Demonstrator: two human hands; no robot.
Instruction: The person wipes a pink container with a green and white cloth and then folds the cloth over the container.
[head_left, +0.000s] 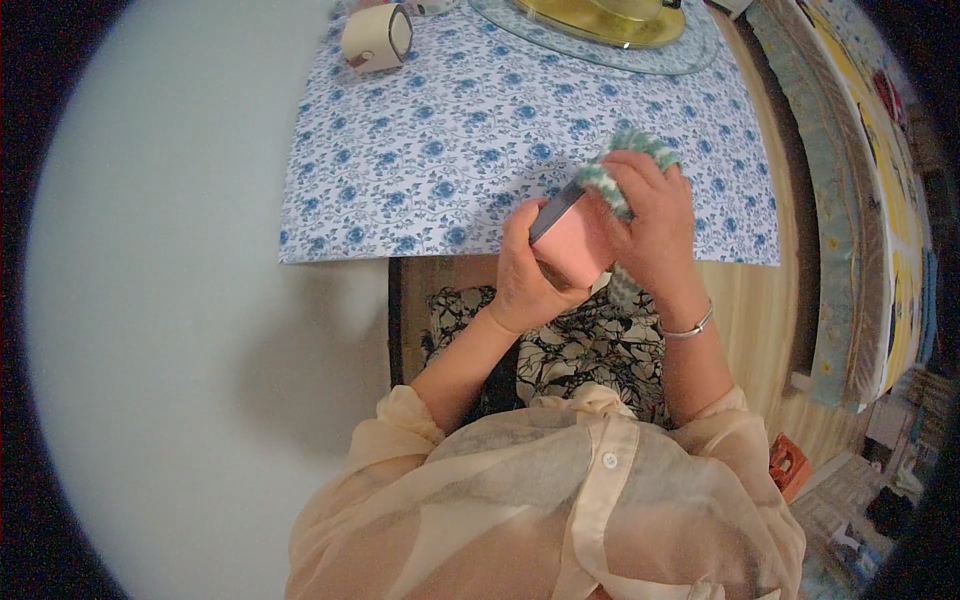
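A pink box-like object with a dark grey side is held in my left hand, tilted above my lap near the table's front edge. The picture does not settle what the object is. My right hand grips a green and white fluffy cloth and presses it on the upper right end of the pink object. Part of the cloth hangs below that hand. My right fingers and the cloth hide the far end of the object.
The table bears a blue floral cover. At its back left stands a cream device with a round front. A glass disc with a gold-coloured round base lies at the back. A wall runs along the left, a bed along the right.
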